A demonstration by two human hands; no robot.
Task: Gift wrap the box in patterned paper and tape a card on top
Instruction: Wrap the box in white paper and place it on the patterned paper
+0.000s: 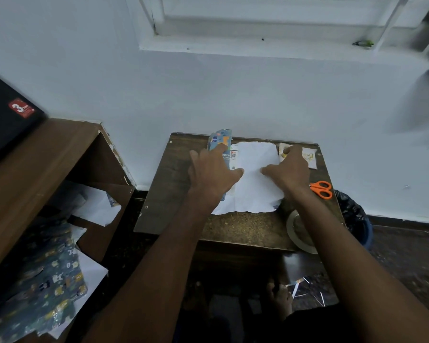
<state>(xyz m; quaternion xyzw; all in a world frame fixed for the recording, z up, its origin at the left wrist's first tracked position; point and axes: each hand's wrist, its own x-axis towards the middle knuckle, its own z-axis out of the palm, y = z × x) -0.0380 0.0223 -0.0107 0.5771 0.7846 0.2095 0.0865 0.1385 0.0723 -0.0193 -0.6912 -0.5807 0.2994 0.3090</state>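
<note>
Both hands [214, 169] flat on white-backed paper [255, 184] over box [233, 154], seemingly

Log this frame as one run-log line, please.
stage: wrapping underway | left hand: pressing paper onto box | right hand: flat on paper | card, scissors, tape roll: untouched on table

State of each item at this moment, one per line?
wrapping paper: white side up, partly folded over the box
box: partly wrapped, label showing
left hand: pressing the paper
right hand: flat on paper
card: lying untaped
scissors: closed
tape roll: unused
</note>
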